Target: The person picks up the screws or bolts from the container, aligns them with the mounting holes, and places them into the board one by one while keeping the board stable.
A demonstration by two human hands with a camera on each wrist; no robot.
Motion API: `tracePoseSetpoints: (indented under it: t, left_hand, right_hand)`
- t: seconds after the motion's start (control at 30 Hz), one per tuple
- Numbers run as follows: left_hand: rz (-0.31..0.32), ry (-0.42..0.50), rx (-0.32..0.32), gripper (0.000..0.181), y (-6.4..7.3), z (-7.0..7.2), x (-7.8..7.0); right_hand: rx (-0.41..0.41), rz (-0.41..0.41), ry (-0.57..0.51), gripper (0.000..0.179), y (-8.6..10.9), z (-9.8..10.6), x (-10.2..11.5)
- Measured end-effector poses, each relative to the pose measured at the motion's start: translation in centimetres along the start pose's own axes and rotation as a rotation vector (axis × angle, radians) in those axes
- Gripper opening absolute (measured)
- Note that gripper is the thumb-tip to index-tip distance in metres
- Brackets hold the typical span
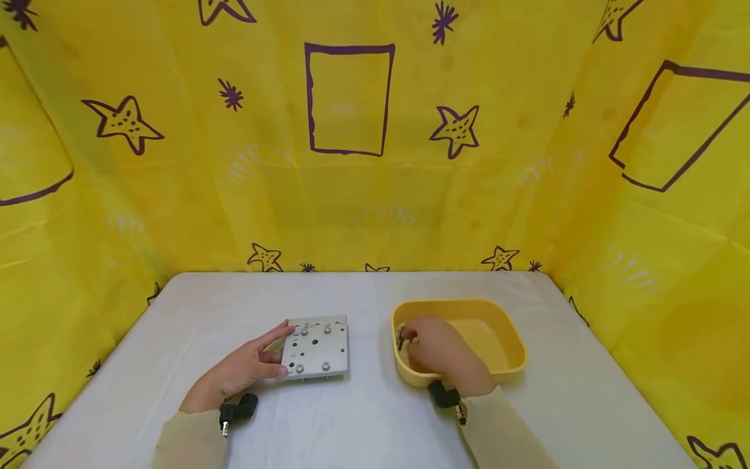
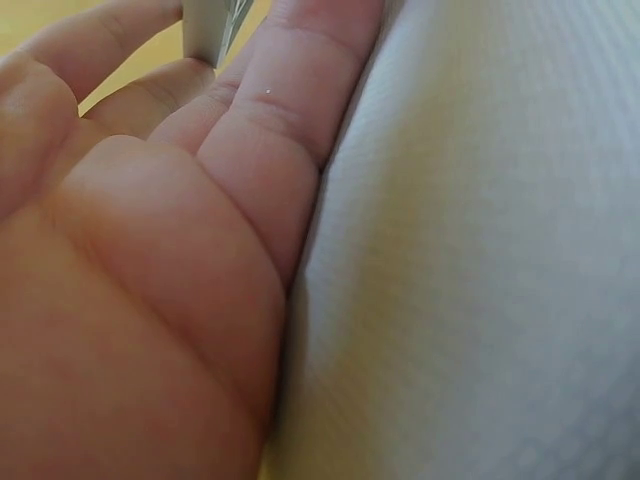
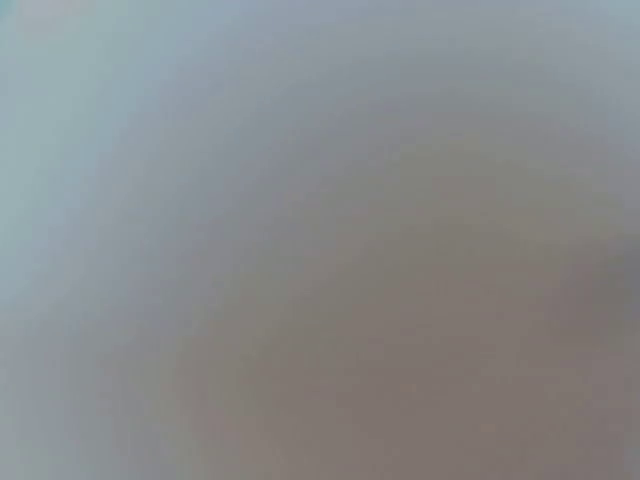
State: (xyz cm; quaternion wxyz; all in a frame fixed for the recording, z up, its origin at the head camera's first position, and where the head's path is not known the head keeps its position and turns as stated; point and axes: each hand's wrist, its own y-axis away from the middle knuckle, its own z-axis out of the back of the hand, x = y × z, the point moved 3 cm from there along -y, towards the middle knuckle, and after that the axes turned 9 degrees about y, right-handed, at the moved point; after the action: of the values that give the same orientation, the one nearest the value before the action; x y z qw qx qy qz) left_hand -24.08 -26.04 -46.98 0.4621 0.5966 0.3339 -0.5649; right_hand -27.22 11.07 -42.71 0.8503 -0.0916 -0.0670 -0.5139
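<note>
A square silver metal plate (image 1: 315, 347) with holes and several bolts sits on the left half of the table. Bolt ends poke out beneath its front edge. My left hand (image 1: 249, 365) holds the plate by its left side, one finger at the far corner and the thumb near the front corner. In the left wrist view, fingers meet a corner of the plate (image 2: 205, 30). Inside the yellow bin, my right hand (image 1: 439, 345) reaches with bent fingers to small dark metal pieces (image 1: 401, 338) by the left wall. Its fingertips are hidden, so whether they pinch a piece is unclear.
The yellow bin (image 1: 492, 312) stands on the right half of the white table (image 1: 363, 417). Yellow curtains (image 1: 351, 195) with drawn stars rise behind and on both sides. The right wrist view is only a blur.
</note>
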Motion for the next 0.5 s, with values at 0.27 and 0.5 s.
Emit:
tracePoseSetpoints:
  t: [0.27,0.5]
  left_hand:
    - [0.0,-0.039,-0.004,0.091,0.0,-0.2,-0.2]
    - [0.0,-0.048,-0.015,0.091,0.1,0.0,-0.2]
  right_hand:
    - [-0.118,-0.266,-0.473,0.025,0.3,3.2,-1.4]
    - [-0.191,-0.345,-1.055,0.02,-1.6,3.6,0.5]
